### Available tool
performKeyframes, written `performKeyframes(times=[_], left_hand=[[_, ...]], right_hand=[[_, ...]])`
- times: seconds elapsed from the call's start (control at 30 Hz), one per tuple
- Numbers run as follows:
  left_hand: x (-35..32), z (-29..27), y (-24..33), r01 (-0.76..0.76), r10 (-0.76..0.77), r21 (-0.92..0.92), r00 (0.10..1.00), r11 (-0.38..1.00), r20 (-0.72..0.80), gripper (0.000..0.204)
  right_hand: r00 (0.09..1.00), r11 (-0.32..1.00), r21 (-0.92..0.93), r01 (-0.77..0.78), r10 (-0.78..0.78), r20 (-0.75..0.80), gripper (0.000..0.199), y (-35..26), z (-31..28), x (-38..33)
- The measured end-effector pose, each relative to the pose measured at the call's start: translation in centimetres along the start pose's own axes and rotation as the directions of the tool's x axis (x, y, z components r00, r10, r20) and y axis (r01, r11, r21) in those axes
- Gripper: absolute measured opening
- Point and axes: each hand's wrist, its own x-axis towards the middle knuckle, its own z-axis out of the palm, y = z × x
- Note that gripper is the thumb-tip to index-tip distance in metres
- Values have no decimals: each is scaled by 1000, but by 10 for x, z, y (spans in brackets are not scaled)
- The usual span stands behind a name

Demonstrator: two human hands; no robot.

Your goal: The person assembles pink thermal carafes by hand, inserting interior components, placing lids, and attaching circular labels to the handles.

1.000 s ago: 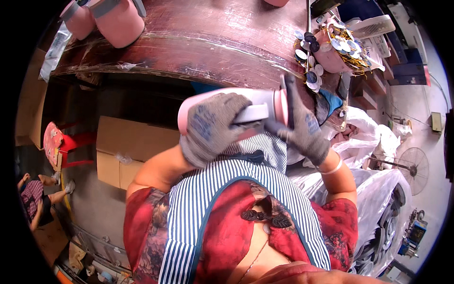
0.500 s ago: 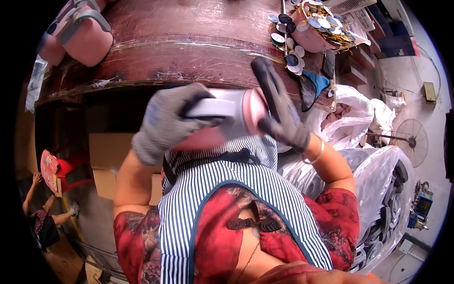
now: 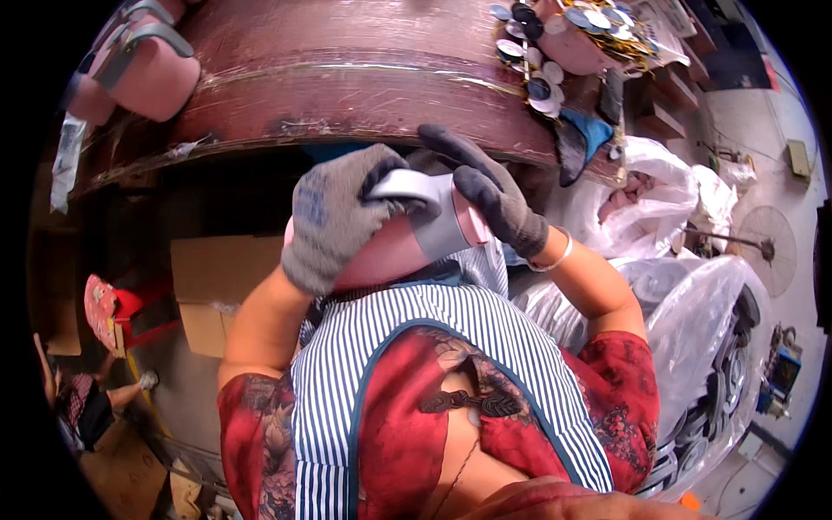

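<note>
A pink thermos jug [image 3: 381, 253] with a grey collar and a pale grey handle [image 3: 407, 184] lies tilted on its side in front of my striped apron. Its pink top end points to the right. My left hand [image 3: 338, 217], in a grey knit glove, is closed round the handle, with the knuckles over the jug's body. My right hand [image 3: 507, 199], gloved in grey with dark fingers, curves over the pink top end. One of its fingers reaches out past the collar, and the contact under the palm is partly hidden.
A brown table [image 3: 347, 95] stands ahead. More pink jugs [image 3: 156, 74] are at its left; a pink container [image 3: 581, 43] of round tags stands right. Plastic bags [image 3: 685, 321] of grey parts lie right, near a fan [image 3: 767, 250]. Cardboard [image 3: 217, 282], a red stool [image 3: 130, 308] and another person [image 3: 87, 403] are left.
The jug has tilted, its top end now lower to the right. My right hand, earlier held upright and flat against the top, now bends over it. My left hand stays on the handle.
</note>
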Motion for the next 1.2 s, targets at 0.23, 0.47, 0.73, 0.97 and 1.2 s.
performKeyframes(times=[0.23,0.47,0.73,0.97,1.2], left_hand=[[16,-16,-12,45,30,-374,981,926,192,41],[27,7,-29,7,43,-408,993,913,114,37],[15,38,-9,351,-405,-456,914,818,-24,41],[12,-9,-27,393,-507,-701,861,596,52,37],[-4,-29,-39,476,-342,-834,861,278,377,77]], right_hand=[[624,407,-477,779,-426,655,90,-61,-22,18],[667,367,-570,735,-541,512,56,-36,-17,-13],[933,976,-207,73,7,360,60,9,-81,127],[793,9,-807,-591,-180,-582,102,99,-201,257],[987,171,-977,131,-118,112,81,85,-69,113]])
